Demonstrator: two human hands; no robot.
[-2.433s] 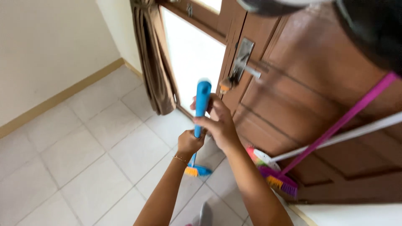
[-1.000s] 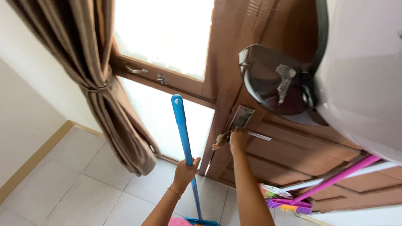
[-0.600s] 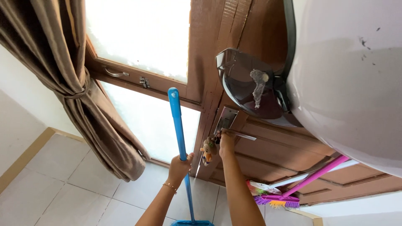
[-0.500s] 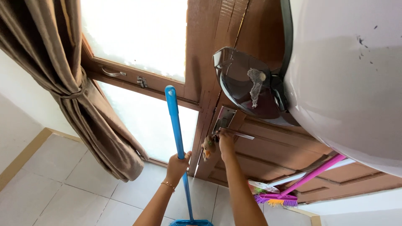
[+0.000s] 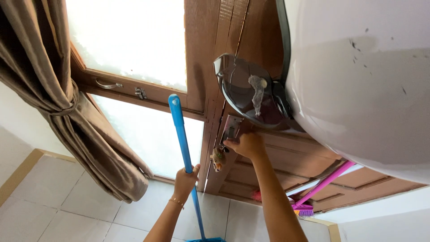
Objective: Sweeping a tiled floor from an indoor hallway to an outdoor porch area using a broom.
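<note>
My left hand [image 5: 184, 178] grips the blue pole of a broom [image 5: 180, 130] and holds it upright; its blue head [image 5: 207, 239] just shows at the bottom edge. My right hand [image 5: 247, 145] is at the metal lock plate [image 5: 230, 128] of the brown wooden door [image 5: 273, 166], fingers pinched at the key in the lock. A small plush keychain [image 5: 218, 157] dangles below that hand.
A white helmet with a dark visor [image 5: 251, 92] hangs close on the right and fills much of the view. A pink broom [image 5: 313, 190] leans on the door low right. A brown curtain [image 5: 67, 107] is tied back beside the bright window [image 5: 134, 40]. Pale floor tiles [image 5: 53, 210] lie below.
The view has tilted up from the floor toward the door. My right hand let go of the broom pole and went to the lock; the keychain now hangs beneath it.
</note>
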